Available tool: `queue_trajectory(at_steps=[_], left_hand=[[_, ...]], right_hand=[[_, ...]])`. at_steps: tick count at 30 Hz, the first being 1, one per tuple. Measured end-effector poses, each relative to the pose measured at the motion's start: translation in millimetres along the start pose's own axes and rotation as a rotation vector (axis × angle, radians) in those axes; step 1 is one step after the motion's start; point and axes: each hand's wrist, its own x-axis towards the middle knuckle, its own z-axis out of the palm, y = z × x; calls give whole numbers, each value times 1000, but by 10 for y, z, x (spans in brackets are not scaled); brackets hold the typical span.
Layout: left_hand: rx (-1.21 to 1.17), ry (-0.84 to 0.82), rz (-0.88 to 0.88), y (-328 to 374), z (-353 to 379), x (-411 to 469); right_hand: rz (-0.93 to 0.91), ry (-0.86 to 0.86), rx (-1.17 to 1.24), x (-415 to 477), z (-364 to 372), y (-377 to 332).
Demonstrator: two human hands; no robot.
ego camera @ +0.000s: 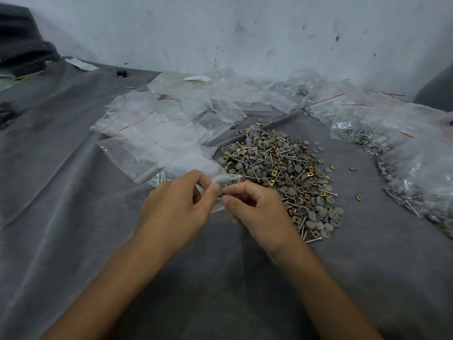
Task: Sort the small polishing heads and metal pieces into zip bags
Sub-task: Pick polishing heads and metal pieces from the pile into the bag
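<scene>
My left hand [176,204] and my right hand [257,212] are close together, and both pinch the same small zip bag [226,179] between thumb and first finger, with the other fingers curled. The bag is clear and thin. It hangs just above the grey cloth [73,217], and its far edge is beside the pile [282,168]. I cannot tell if something is already inside it.

I think I am at the step of opening the mouth of this bag, because each hand takes one side of it.

Just behind my right hand lies the pile, where grey round heads [316,214], thin screws [310,240] and small square brass pieces [359,198] are all mixed. The pile looks large, so I judge that much sorting is left.

To the left of the pile the empty bags [147,126] are spread flat. Far to the right are the filled bags [421,173].

For the next move I should pull the two sides apart gently, then hold the bag open with one hand, so that the other hand is free to pick pieces from the pile.
</scene>
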Motion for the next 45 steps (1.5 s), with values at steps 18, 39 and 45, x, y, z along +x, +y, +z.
queue_trajectory(at_steps=[18, 39, 45], left_hand=[[-23, 5, 29, -7, -18, -7], [-35, -15, 5, 1, -33, -8], [-38, 0, 4, 6, -29, -13]], right_hand=[[62, 142, 176, -14, -110, -48], [-1, 372, -162, 58, -671, -109], [-19, 175, -858, 57, -682, 3]])
